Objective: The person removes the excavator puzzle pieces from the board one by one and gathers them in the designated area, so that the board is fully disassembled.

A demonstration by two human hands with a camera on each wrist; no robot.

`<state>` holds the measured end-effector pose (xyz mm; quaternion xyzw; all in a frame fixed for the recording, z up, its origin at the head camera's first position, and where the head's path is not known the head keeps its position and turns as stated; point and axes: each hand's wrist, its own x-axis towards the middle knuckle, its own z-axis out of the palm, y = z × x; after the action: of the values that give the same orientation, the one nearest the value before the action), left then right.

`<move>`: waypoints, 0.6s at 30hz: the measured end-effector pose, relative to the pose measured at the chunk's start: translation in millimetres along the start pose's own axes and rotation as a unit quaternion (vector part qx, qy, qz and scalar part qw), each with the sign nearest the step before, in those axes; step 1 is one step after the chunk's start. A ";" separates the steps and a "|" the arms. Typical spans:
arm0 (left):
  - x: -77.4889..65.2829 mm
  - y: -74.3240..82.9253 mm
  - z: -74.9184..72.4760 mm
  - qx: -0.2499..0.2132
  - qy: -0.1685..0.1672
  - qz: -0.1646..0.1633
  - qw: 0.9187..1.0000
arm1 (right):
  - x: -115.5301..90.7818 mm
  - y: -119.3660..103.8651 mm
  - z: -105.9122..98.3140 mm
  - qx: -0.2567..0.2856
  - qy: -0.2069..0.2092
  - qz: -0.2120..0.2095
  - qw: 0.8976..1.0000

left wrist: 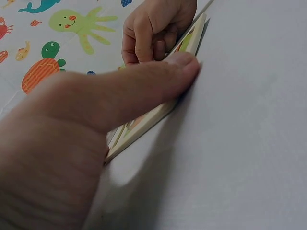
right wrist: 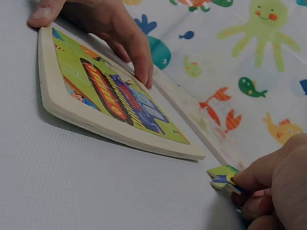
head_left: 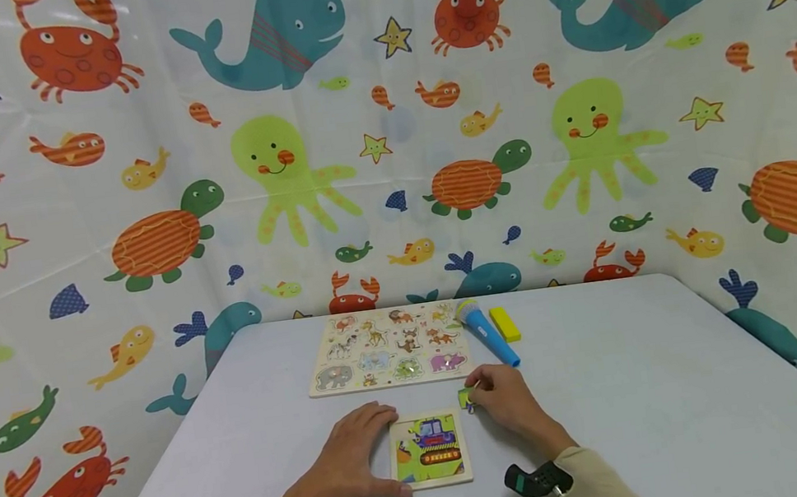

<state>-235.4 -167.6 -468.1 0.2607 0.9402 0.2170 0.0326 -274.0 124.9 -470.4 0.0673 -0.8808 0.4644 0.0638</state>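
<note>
A small square jigsaw puzzle board (head_left: 464, 439) with a pale wooden border lies on the table, picturing a purple and orange digger on green. My left hand (head_left: 353, 461) holds it by the left side, thumb at the near corner and fingers at the far corner. In the left wrist view the thumb (left wrist: 144, 84) lies across the board's edge. Just right of the board, my right hand (head_left: 510, 400) pinches a puzzle piece (right wrist: 223, 178), green with blue and yellow, between thumb and fingers. The piece is apart from the board. Part of it is hidden by the fingertips.
Behind the hands lies a larger wooden animal puzzle (head_left: 388, 347). A blue toy microphone (head_left: 490, 335) rests at its right edge, with a yellow block (head_left: 505, 324) beside it. White table surface (head_left: 647, 384) extends to the right. A sea-animal curtain (head_left: 384, 134) hangs behind.
</note>
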 end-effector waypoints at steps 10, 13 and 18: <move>1.4 -1.7 1.9 -0.007 -0.001 -0.002 1.000 | 0.8 1.5 2.3 -0.032 0.011 0.005 0.999; 1.1 -0.9 1.9 -0.008 -0.002 -0.002 1.000 | 0.6 1.1 3.0 -0.044 0.019 0.007 0.999; 0.2 -0.1 0.8 -0.004 0.001 0.001 1.000 | -0.4 0.4 4.0 -0.064 0.036 -0.002 0.997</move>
<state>-235.4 -167.3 -468.9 0.2614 0.9390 0.2212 0.0325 -273.9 121.9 -473.1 0.0483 -0.9055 0.4093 0.1010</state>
